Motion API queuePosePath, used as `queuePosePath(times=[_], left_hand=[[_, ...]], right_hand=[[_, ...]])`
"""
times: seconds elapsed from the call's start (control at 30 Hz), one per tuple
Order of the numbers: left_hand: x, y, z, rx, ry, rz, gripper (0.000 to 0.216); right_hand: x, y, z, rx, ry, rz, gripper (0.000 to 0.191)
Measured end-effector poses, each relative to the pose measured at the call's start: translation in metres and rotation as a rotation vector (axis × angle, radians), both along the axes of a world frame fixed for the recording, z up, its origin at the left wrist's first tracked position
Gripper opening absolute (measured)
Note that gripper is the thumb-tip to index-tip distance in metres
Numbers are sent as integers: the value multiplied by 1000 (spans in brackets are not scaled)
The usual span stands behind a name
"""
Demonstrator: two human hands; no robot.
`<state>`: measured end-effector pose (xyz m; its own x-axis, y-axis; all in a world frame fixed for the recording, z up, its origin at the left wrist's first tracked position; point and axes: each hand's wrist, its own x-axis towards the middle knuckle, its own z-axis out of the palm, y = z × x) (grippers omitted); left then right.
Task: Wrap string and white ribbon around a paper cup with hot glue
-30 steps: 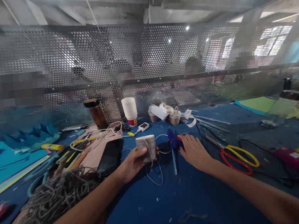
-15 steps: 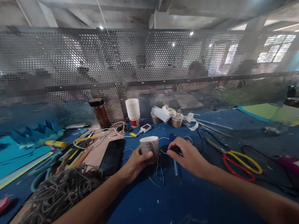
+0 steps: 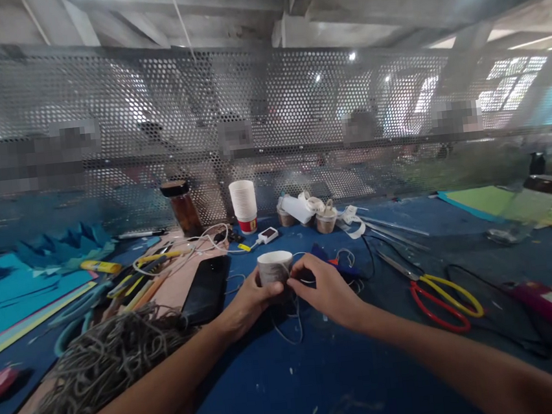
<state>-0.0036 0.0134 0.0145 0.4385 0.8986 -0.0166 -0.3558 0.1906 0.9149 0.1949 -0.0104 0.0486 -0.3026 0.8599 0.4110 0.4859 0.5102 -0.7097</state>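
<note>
Blue worktop [image 3: 255, 401]: L hand [image 3: 250, 302] curled round cup [image 3: 273, 272], R hand [image 3: 330, 289] half-closed beside, hold unclear; cup prob. light, crushable, grip low.

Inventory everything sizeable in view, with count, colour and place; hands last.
cup: 1, grey, centre
cup stack: 1, white and red, behind cup
jar: 1, brown, back left
clear jar: 1, colourless, right
phone: 1, black, left of cup
cord tangle: 1, grey, front left
scissors: 2, red-yellow right, teal left
glue gun: 1, blue, right of cup
corded tool: 1, magenta, right edge
sticks: several, clear, back right
tubs: 2+, brown, back centre
device: 1, white, behind cup
tools: several, mixed, left
paper: several, blue left, green right
mesh: 1, grey, background
table: 1, blue, beneath
left hand: 1, bare, around cup
right hand: 1, bare, beside cup
</note>
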Motion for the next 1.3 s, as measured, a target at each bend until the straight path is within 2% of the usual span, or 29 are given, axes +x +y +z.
queuePosePath(times=[0.2, 0.67, 1.3], left_hand=[[-2, 2, -3, 6, -2, -29, 68], [-4, 2, -3, 14, -19, -85, 61], [-5, 1, 4, 21, -7, -130, 59]], right_hand=[[3, 2, 3, -52, 89, -31, 3], [8, 8, 1, -151, 273, -25, 16], [9, 12, -1, -191, 321, -17, 19]])
